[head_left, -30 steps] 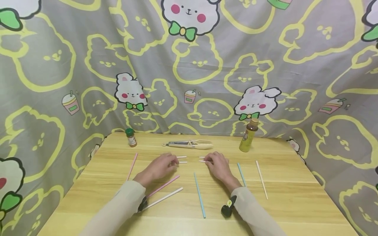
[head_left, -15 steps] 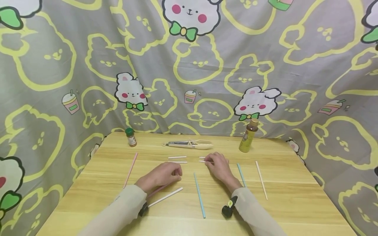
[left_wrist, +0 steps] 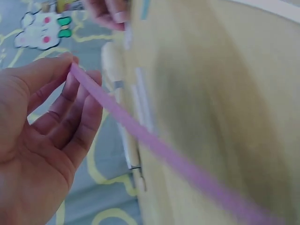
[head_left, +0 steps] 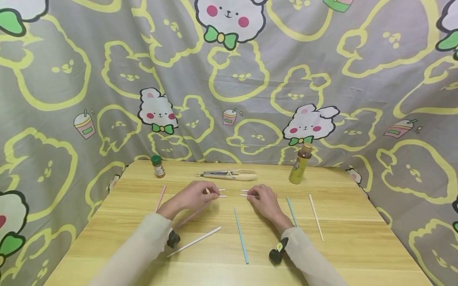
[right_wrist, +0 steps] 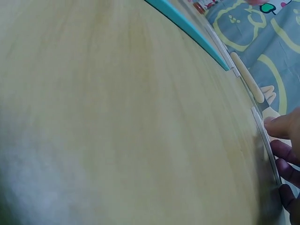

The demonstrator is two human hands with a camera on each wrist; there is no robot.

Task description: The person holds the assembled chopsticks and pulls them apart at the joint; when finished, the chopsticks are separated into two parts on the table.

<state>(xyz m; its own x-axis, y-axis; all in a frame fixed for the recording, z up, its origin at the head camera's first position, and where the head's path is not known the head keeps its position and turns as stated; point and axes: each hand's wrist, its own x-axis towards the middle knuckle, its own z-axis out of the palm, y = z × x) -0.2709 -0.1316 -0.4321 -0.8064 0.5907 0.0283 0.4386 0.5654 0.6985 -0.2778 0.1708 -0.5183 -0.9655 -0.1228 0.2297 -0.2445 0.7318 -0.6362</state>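
My left hand [head_left: 198,194] pinches one end of a thin pink stick [left_wrist: 140,133] between thumb and index finger, the other fingers loosely curled. In the head view this stick slants down toward the left wrist. Just beyond that hand lie two short white sticks [head_left: 222,196], side by side and partly covered by it. On the right, my right hand [head_left: 265,201] bends over another pair of short white sticks [head_left: 244,195], whose left ends stick out past the fingers. In the right wrist view its thumb and fingertips hold a white stick [right_wrist: 259,123] low at the table.
Wooden tongs [head_left: 229,174] lie at the back between a green-capped spice jar [head_left: 158,167] and a brown-and-yellow bottle [head_left: 300,165]. Long sticks lie about: a blue stick [head_left: 241,236], white stick [head_left: 195,241], another pink stick [head_left: 161,198], second blue stick [head_left: 291,210] and cream stick [head_left: 316,217].
My left hand drew back from the short white sticks toward the pink stick, then picked up its end and moved up and forward again. The right hand has stayed in place.
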